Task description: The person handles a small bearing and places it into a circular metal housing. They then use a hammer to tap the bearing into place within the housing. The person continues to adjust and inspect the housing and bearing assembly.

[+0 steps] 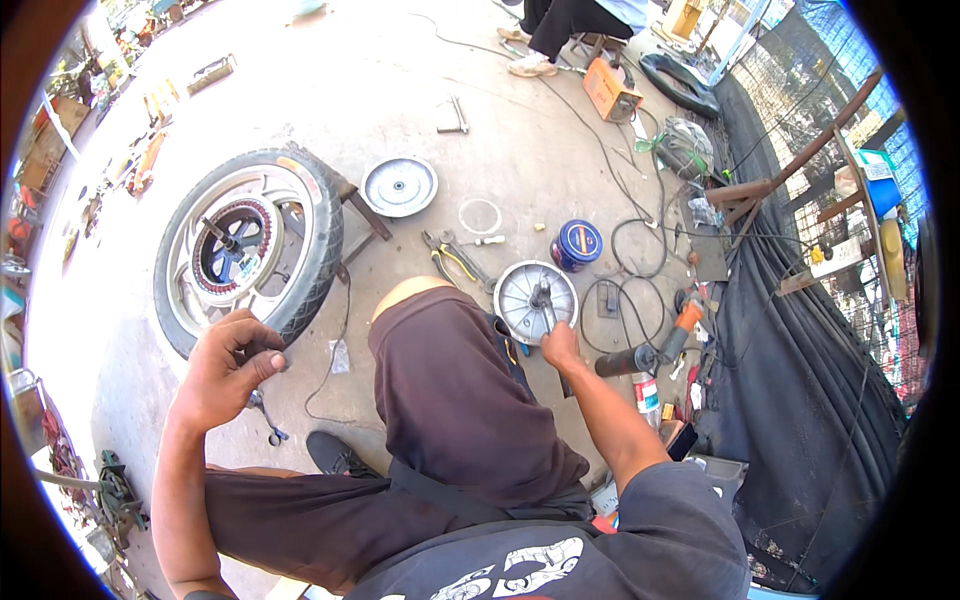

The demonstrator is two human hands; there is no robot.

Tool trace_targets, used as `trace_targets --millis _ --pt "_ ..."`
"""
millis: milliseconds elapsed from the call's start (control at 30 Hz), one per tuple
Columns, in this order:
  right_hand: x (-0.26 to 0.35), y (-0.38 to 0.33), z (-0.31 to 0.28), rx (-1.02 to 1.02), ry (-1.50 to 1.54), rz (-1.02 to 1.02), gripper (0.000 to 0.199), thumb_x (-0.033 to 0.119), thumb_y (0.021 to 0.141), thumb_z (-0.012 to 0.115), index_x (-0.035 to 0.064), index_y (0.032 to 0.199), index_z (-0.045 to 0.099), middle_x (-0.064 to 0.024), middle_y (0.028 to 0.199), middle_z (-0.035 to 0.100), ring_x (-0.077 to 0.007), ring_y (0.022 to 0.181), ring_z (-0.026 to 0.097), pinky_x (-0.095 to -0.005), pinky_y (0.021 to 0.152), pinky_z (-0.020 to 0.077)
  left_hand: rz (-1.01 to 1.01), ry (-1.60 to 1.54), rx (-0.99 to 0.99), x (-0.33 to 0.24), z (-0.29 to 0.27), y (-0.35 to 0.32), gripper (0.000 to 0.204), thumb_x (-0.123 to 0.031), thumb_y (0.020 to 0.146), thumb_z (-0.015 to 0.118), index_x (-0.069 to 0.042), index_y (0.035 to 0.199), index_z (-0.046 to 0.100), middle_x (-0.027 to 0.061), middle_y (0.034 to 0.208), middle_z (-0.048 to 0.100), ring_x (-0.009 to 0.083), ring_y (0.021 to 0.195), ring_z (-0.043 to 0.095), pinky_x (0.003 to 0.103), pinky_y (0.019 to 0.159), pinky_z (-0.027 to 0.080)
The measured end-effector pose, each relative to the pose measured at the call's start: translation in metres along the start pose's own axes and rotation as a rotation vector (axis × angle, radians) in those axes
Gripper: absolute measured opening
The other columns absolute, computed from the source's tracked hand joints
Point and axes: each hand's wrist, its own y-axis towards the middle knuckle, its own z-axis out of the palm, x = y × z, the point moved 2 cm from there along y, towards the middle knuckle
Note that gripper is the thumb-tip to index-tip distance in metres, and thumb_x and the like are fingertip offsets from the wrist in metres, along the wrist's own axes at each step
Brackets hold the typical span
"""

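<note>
My right hand [561, 346] is closed around the handle of a hammer [547, 312]. The hammer's head is over the middle of a round, ribbed metal hub cover [515, 310] on the ground by my right knee. Curled fingers and a bent thumb close my left hand [236, 362], raised in front of the wheel's near edge; what it may hold is hidden. The motor wheel [290, 265], with its tyre, copper windings and axle, leans on a low dark stand [363, 208]. A second round metal cover [399, 187] lies beyond it.
Pliers [455, 262] and a wrench [474, 262] lie ahead of my knee, near a white ring [480, 216] and a blue tub [577, 245]. Cables, an angle grinder [660, 345] and an orange machine [611, 91] are at right. A person [570, 25] sits at the far side.
</note>
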Motion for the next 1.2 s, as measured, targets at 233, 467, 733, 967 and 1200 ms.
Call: trace_targets --millis 233,467,733,967,1200 --pt "-0.002 0.004 0.002 0.014 -0.007 -0.024 0.027 0.011 0.083 0.062 -0.0068 0.102 0.065 -0.0322 0.106 0.066 -0.0453 0.104 0.065 -0.05 0.09 0.0517 0.02 -0.033 -0.019 -0.006 -0.002 -0.001 0.02 -0.012 0.086 0.076 0.005 0.094 0.069 0.0066 0.083 0.058 0.0148 0.068 0.061 0.031 0.062 0.048" --pt "-0.009 0.009 0.01 -0.006 0.01 -0.042 0.029 0.011 0.084 0.06 -0.0089 0.104 0.064 -0.0337 0.107 0.065 -0.0461 0.105 0.064 -0.049 0.09 0.0517 0.015 -0.035 0.004 -0.021 0.002 0.003 0.018 -0.009 0.087 0.074 0.005 0.096 0.068 0.0075 0.084 0.058 0.0152 0.07 0.062 0.03 0.06 0.051" --pt "-0.015 0.013 0.015 0.006 0.059 -0.041 0.031 0.014 0.081 0.061 -0.0085 0.103 0.063 -0.0342 0.107 0.064 -0.0477 0.106 0.062 -0.0502 0.092 0.0502 0.099 0.033 0.008 -0.019 0.012 0.015 0.021 -0.013 0.086 0.074 0.004 0.098 0.07 0.0081 0.086 0.061 0.0174 0.076 0.061 0.032 0.068 0.048" --pt "-0.011 0.012 0.015 0.014 0.036 -0.023 0.03 0.01 0.085 0.057 -0.0069 0.109 0.061 -0.0316 0.111 0.065 -0.0452 0.108 0.063 -0.0497 0.092 0.0506 0.095 0.094 0.054 -0.023 0.024 0.03 0.022 -0.016 0.087 0.074 0.003 0.099 0.07 0.0104 0.089 0.063 0.0184 0.077 0.062 0.033 0.07 0.049" --pt "-0.021 0.016 0.021 0.01 0.069 -0.032 0.031 0.01 0.085 0.057 -0.0073 0.111 0.06 -0.0304 0.112 0.065 -0.0446 0.109 0.063 -0.0499 0.093 0.0507 0.104 0.081 0.107 -0.026 0.043 0.05 0.024 -0.017 0.088 0.073 0.003 0.101 0.07 0.0119 0.088 0.066 0.0197 0.081 0.064 0.032 0.074 0.05"
